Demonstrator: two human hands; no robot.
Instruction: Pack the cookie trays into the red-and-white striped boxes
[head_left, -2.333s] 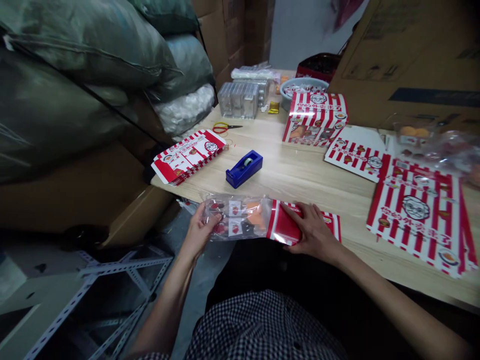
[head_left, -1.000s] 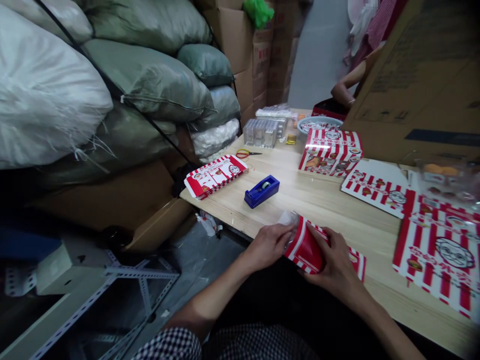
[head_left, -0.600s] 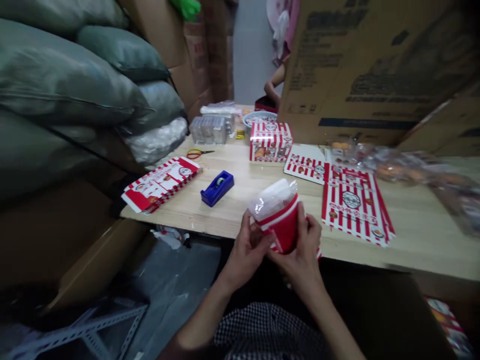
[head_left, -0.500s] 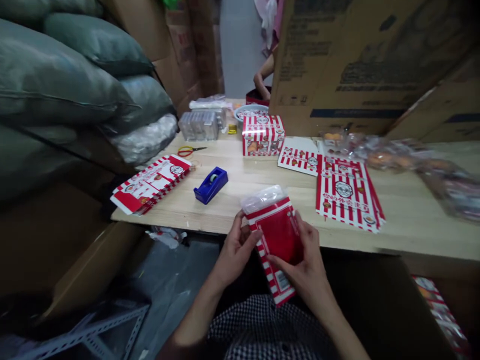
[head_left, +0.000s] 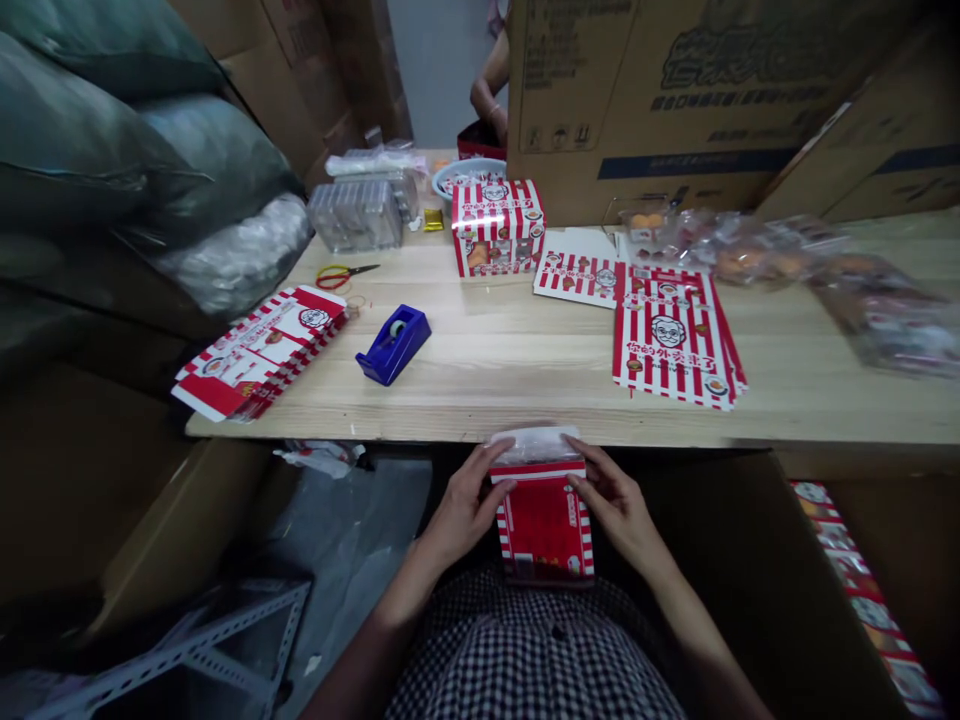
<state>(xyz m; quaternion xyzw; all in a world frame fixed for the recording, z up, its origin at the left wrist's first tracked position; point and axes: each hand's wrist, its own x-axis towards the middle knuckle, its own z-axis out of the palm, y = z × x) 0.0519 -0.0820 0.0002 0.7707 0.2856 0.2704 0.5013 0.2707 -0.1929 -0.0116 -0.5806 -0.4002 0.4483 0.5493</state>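
Observation:
Over my lap, just below the table's front edge, I hold a red-and-white striped carton (head_left: 545, 525) upright. A clear plastic packet (head_left: 534, 444) sticks out of its open top. My left hand (head_left: 466, 505) grips the carton's left side, with its fingers curled at the top corner. My right hand (head_left: 616, 502) grips the right side, fingers pressed on the top edge by the plastic.
On the wooden table (head_left: 525, 360) lie a blue tape dispenser (head_left: 394, 343), flat striped cartons at left (head_left: 262, 350) and right (head_left: 673, 338), an assembled carton (head_left: 498, 226), scissors (head_left: 341, 274), clear trays (head_left: 358, 213) and plastic packets (head_left: 825, 275). Big cardboard boxes (head_left: 675, 90) stand behind; another person's arm (head_left: 491, 85) shows.
The plastic packet has gone into the striped carton. I lifted the carton off the table, stood it upright and lowered it to my lap. My view swung right.

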